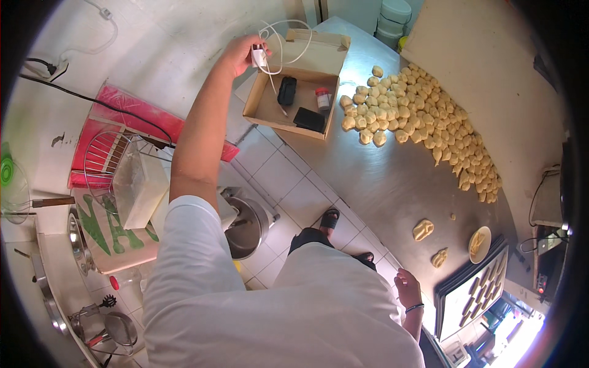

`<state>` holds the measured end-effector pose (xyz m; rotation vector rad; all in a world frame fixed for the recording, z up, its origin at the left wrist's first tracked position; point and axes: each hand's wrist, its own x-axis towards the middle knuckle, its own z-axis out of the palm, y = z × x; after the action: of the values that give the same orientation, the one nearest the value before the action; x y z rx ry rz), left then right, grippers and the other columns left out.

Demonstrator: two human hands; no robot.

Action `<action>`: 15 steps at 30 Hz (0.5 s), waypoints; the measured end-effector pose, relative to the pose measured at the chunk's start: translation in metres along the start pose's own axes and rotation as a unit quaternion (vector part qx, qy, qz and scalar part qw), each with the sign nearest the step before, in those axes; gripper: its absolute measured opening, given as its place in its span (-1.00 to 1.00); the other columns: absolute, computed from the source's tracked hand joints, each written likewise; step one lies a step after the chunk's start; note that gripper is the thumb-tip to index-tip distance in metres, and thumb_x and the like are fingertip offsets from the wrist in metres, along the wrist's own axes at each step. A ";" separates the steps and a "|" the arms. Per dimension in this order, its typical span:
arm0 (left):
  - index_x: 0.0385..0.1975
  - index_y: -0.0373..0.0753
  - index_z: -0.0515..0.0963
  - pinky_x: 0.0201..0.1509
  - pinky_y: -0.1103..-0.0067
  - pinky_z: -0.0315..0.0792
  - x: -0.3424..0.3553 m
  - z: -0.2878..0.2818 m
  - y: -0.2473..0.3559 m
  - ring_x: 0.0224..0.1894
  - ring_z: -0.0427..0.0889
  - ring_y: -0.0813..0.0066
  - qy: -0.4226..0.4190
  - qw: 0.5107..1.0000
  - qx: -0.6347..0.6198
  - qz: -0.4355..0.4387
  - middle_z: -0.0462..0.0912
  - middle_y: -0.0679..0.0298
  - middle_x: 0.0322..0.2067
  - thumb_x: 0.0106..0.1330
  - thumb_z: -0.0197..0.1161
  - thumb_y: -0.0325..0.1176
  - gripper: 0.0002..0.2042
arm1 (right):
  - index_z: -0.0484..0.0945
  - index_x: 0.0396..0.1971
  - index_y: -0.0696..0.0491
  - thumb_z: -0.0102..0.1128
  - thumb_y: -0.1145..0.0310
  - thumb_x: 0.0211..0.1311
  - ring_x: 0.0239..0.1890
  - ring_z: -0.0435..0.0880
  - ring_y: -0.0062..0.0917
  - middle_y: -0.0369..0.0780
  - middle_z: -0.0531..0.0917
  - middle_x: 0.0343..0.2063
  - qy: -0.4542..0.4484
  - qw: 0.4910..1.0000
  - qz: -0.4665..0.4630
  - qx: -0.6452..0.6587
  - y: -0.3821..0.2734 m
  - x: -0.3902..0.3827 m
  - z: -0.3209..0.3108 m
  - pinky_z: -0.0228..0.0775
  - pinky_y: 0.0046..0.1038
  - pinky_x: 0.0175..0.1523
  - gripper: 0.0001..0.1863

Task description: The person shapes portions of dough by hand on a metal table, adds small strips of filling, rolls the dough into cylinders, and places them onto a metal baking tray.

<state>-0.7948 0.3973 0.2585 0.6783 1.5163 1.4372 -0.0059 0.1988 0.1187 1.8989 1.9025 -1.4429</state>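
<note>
My left hand (238, 56) is stretched far forward, its fingers closed around a white charger plug (258, 57) with two prongs. From the plug a white cable (296, 22) loops up and to the right, and one length hangs down into an open cardboard box (261, 115) just below the hand. Inside the box lie a black case-like object (286, 91), a small red-capped jar (323, 99) and a flat black item (309, 119). At my right side, my right hand (408, 289) hangs low near the steel table's edge, fingers loosely bent and apparently holding nothing.
Many dough balls (423, 110) cover the far right of the steel table (368, 178). Nearer are dough pieces (423, 229), a bowl (480, 244) and a tray of shaped dough strips (457, 306). On my left stand a mixer bowl (248, 230) and a wire rack (101, 156).
</note>
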 end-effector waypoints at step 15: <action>-0.47 -0.27 0.68 -0.33 0.39 0.57 0.017 0.016 -0.055 -0.37 0.77 0.38 0.063 0.972 0.228 -0.010 0.76 0.20 -0.44 0.17 0.34 -0.29 -0.84 | 0.61 0.19 0.14 0.31 0.31 0.34 0.00 0.77 -0.34 -0.04 0.77 0.02 0.011 1.000 0.001 0.016 0.005 -0.004 0.008 0.59 -0.31 0.10 -0.55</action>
<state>-0.7770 0.4104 0.2028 0.8499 1.9759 1.1379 -0.0048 0.1897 0.1142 1.9379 1.8989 -1.4661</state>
